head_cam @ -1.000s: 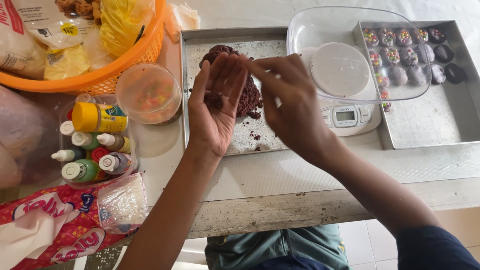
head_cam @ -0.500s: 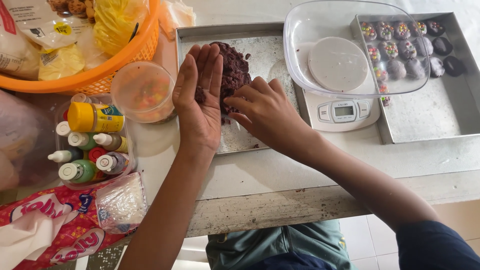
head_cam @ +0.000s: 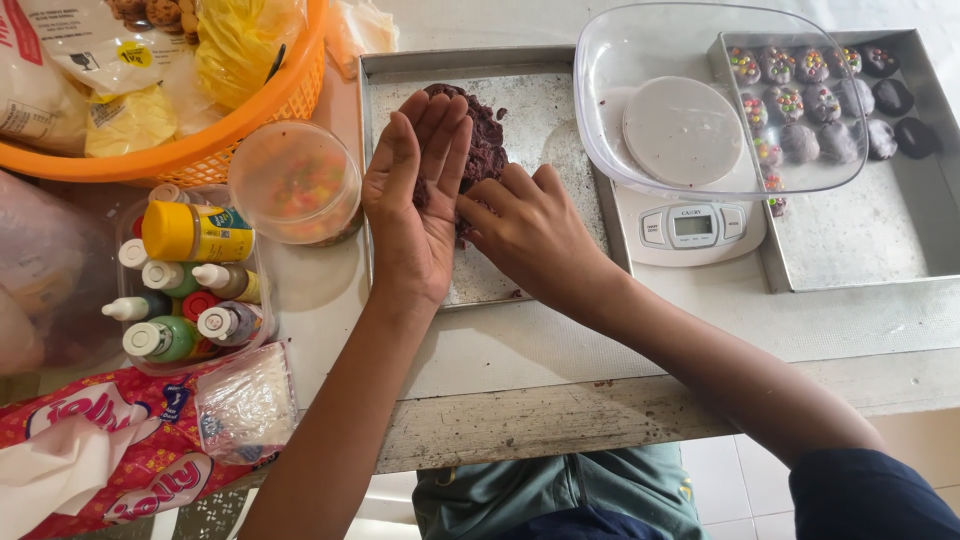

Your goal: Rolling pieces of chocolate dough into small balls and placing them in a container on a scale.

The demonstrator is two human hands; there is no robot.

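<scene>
Centrally, dark dough [head_cam: 487, 135] in metal tray [head_cam: 545, 80]

Tray [head_cam: 560, 75] sits centre on the table [head_cam: 640, 330], dough [head_cam: 487, 135] on its far half. Left hand [head_cam: 415, 205] above the tray's left side, palm up, touching the dough; right hand [head_cam: 530, 235] just right of it, fingers at the dough. Scale [head_cam: 695, 230] right of the tray, bowl [head_cam: 720, 60] on top. Second tray [head_cam: 880, 240] further right, balls [head_cam: 810, 105] in its far end. Tub [head_cam: 295, 185] left of the tray, basket [head_cam: 200, 150] behind it, bottles [head_cam: 190, 280] in front.
</scene>
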